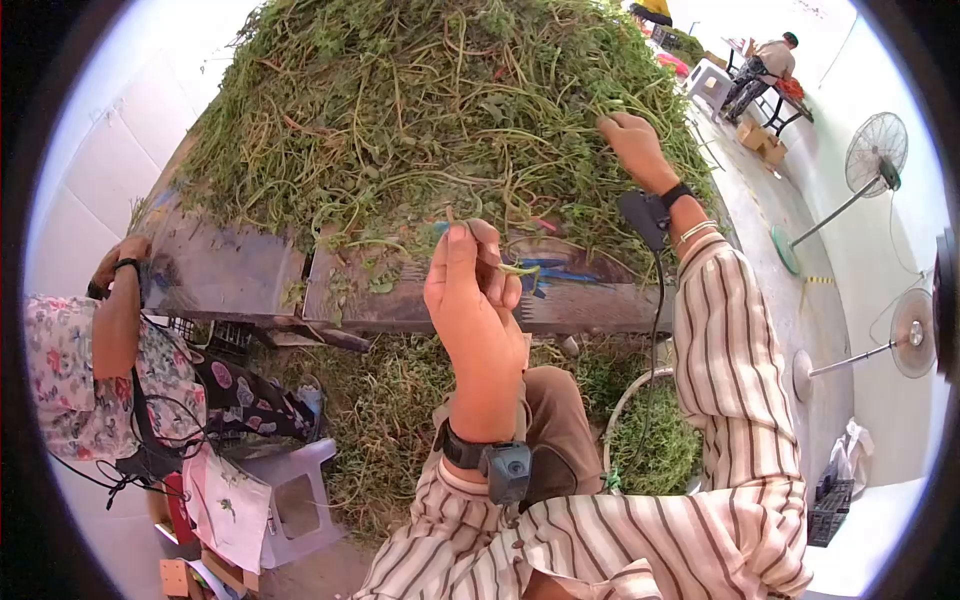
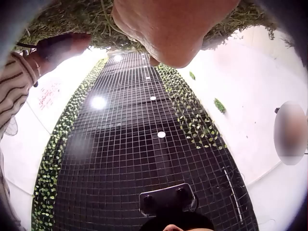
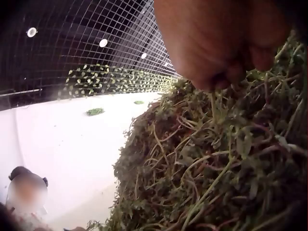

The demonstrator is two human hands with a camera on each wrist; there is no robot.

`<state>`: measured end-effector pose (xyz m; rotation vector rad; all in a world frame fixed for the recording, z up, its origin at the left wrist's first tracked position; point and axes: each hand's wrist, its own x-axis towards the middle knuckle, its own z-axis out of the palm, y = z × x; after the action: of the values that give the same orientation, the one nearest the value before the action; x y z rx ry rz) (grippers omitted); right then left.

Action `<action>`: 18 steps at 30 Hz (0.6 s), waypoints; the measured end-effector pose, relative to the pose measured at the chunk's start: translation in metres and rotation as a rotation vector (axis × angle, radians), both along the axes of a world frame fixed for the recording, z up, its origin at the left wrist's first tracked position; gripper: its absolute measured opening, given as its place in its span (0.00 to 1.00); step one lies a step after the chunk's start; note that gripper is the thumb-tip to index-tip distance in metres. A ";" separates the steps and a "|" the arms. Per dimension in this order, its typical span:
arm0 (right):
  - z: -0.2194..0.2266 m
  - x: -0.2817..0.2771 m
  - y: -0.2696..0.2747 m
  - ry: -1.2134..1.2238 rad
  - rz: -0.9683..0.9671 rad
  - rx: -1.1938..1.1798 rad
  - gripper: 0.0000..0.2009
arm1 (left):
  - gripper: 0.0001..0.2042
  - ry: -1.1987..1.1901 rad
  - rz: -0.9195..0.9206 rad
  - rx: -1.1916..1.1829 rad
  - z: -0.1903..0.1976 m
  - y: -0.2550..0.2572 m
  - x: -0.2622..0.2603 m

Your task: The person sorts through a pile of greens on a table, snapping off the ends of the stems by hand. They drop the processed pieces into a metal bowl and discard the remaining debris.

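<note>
A large heap of leafy green plants (image 1: 400, 110) with long thin stems covers the wooden table (image 1: 390, 300). My left hand (image 1: 472, 290) is raised in front of the heap, thumb against the curled fingers, and pinches a short green stem (image 1: 520, 270) whose end sticks out to the right. Farther out, my right hand (image 1: 640, 150) reaches onto the heap's right side. Its curled fingers (image 3: 226, 79) grip a plant stem (image 3: 214, 103) at the surface of the heap. In the left wrist view, the back of the left hand (image 2: 173, 29) hides its fingertips.
More plants lie on the floor (image 1: 390, 430) below the table, and others fill a round tub (image 1: 655, 435) beside my leg. At left, another person's arm (image 1: 118, 320) rests at the table edge near a plastic stool (image 1: 300, 500). Standing fans (image 1: 876, 155) line the right wall.
</note>
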<state>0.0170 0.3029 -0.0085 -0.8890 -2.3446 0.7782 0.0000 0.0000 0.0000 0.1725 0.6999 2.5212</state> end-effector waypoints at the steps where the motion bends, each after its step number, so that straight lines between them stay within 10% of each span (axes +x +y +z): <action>1: 0.001 -0.001 -0.006 0.000 0.023 0.158 0.18 | 0.10 0.004 0.002 -0.005 -0.001 0.001 0.000; 18: 0.006 0.014 -0.050 0.016 0.077 0.272 0.15 | 0.11 0.029 0.004 -0.054 0.001 0.001 0.002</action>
<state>0.0307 0.2532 -0.0024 -0.6766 -2.4085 0.4770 0.0016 0.0013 0.0009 0.1887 0.7800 2.5046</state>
